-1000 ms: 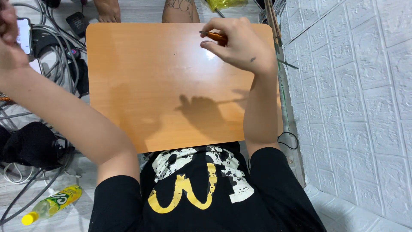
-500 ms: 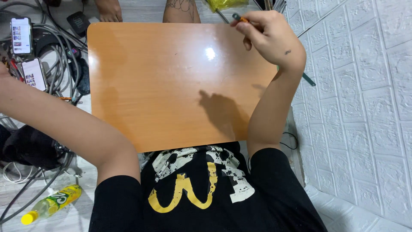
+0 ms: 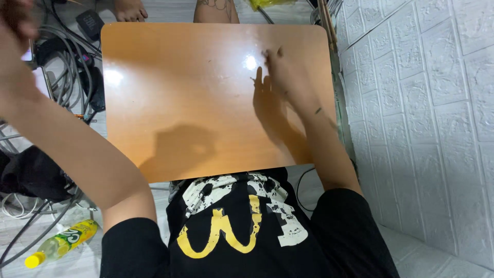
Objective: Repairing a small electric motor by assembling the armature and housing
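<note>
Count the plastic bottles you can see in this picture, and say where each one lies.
1. A bottle with a yellow cap lies on the floor at lower left, beside the left arm. Others may be hidden by the table.

One head-worn view looks steeply down, close, onto the orange table [image 3: 206, 103].

Bright overhead light glares on the table [image 3: 170, 103]; right hand [image 3: 288, 77] motion-blurred.

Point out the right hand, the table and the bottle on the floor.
right hand [image 3: 288, 77], head view, back of the blurred hand.
table [image 3: 180, 92], head view, bare orange top.
bottle [image 3: 64, 242], head view, its label.
</note>
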